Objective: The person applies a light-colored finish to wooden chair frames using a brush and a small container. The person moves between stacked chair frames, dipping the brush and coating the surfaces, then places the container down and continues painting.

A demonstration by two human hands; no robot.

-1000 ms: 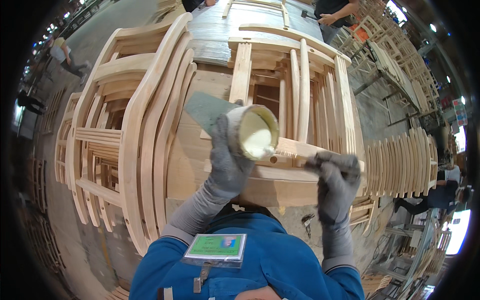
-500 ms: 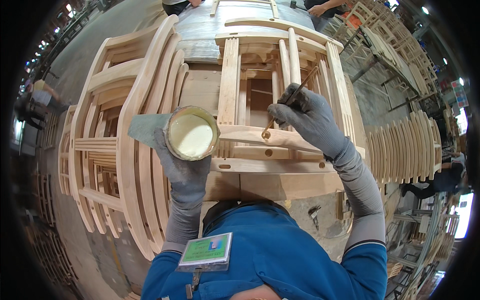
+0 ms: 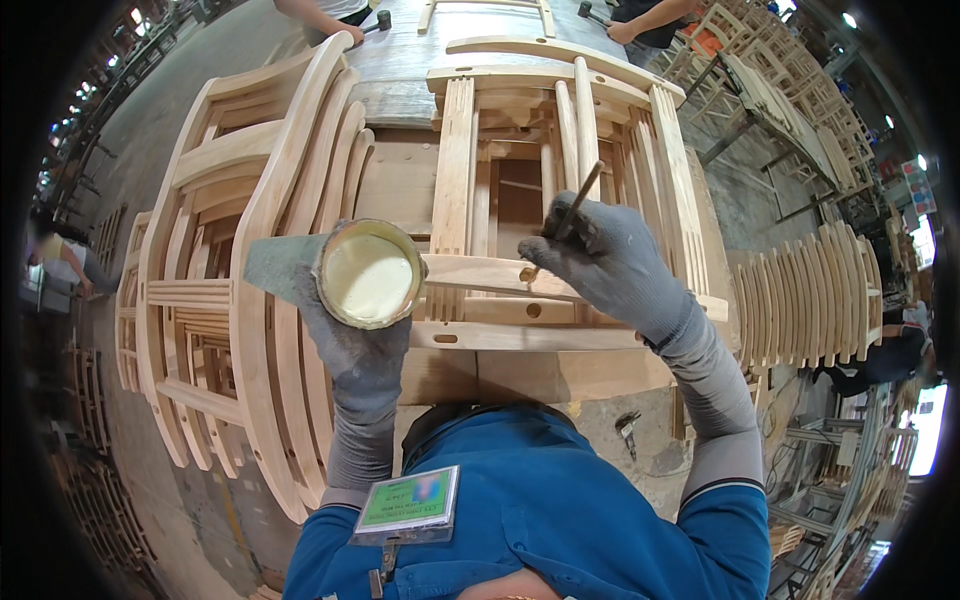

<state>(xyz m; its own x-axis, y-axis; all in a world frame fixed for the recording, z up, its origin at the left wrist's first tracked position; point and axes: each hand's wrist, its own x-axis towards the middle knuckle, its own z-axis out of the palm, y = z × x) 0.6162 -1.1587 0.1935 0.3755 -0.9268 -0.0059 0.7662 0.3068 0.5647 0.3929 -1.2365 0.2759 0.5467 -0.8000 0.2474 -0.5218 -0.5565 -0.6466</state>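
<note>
Wearing a blue shirt with a green badge clipped on, below and between the hands. Curling the gloved left hand around a round cup, mouth facing up toward the head, pale cream paste inside. Showing also a flat grey-green piece poking out leftward from beside the cup; cannot tell whether gripped by the same fingers or fixed to the cup.

Pinching a thin stick between thumb and fingers of the gloved right hand, slanting it down and left toward a round hole in a wooden rail; too small to tell whether touching the edge or already inside.

Seems to be at the step of dabbing paste into the hole, judging by stick and cup. Probably calls next for a steady right wrist, a tip centred on the hole, and a level cup on the left.

Having wooden frames stacked under and beyond the right hand, on cardboard. Finding curved frames left of the left hand, curved pieces well right of the right hand. Farthest ahead of both hands, seeing a shiny table, with two co-workers' hands gripping a left mallet and a right mallet.
</note>
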